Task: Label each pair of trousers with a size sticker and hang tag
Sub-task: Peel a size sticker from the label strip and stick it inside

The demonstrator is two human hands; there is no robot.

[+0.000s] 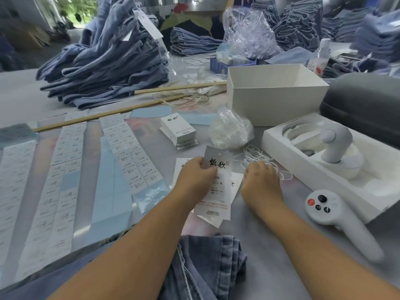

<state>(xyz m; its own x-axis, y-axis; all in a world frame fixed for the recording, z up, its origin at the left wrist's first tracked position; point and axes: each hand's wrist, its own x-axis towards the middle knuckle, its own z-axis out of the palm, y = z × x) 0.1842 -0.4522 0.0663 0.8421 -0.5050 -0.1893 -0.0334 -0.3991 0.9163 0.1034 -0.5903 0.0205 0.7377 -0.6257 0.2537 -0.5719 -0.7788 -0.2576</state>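
- Your left hand [195, 176] pinched a hang tag [216, 164] near its top edge, thumb over the printed face, and held it tilted above a few more tags [214, 204] lying on the tabletop [270, 224].
- Your right hand [263, 180] reached down onto the loose white strings [259, 155] just to the right of the tag; its fingers curled down into them, but I could not tell whether they had caught one.
- The trousers [207, 267] to be labelled lay at the near edge of the tabletop, between your forearms, with no tag or sticker showing on them yet.
- The step in hand looked like stringing the tag, so a single string was what you wanted: the strands lay tangled, and a quick pull would likely have dragged several along.
- The punched hole sat at the tag's top edge, close to your left thumb; sliding the pinch a little lower would have left it free for threading.
- The size sticker sheets [129, 152] lay to the left, well apart from the tag, within reach of your left hand once the tag was strung.
- The stack of fresh tags [178, 131] stood behind, beside the bag of strings [230, 128], so restocking needed only a short reach.
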